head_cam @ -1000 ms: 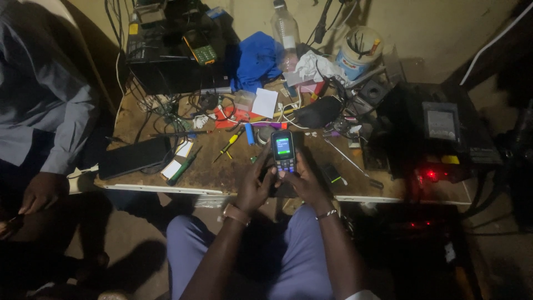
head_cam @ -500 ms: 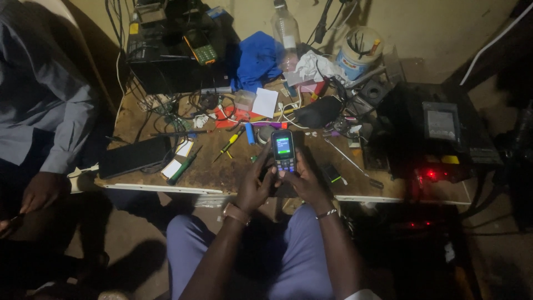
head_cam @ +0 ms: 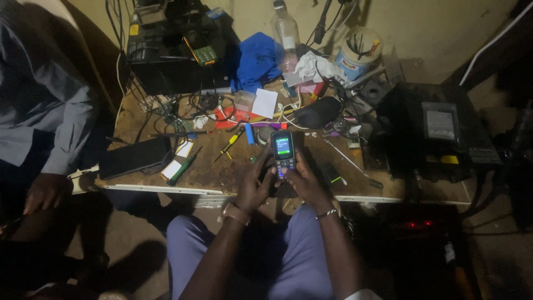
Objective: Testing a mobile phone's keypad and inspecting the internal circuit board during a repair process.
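A seated person's knees in pale trousers fill the near foreground, forearms reaching up toward a cluttered wooden desk (head_cam: 139,119). The left hand (head_cam: 252,186), a watch at its wrist, and the right hand (head_cam: 302,183), a bracelet at its wrist, are both curled around the lower half of a small keypad phone (head_cam: 283,153). The fingers wrap its back and the thumbs lie over the keys. The phone stands upright just over the desk's near edge, about midway along it, its screen lit green-white.

Nothing much has shifted over the last second: hands, phone and lit screen sit as they did, which suggests steady keying or checking of the handset.

On the desk, left of the phone, lie a yellow-handled screwdriver (head_cam: 229,145) and, near the left edge, a dark tablet (head_cam: 135,157). A white card (head_cam: 265,103) sits mid-desk. Along the far edge stand a blue cloth (head_cam: 256,61), a clear bottle (head_cam: 285,34) and a tub (head_cam: 358,54) of tools. At the far left, another person's hand (head_cam: 45,191) rests below a grey sleeve.
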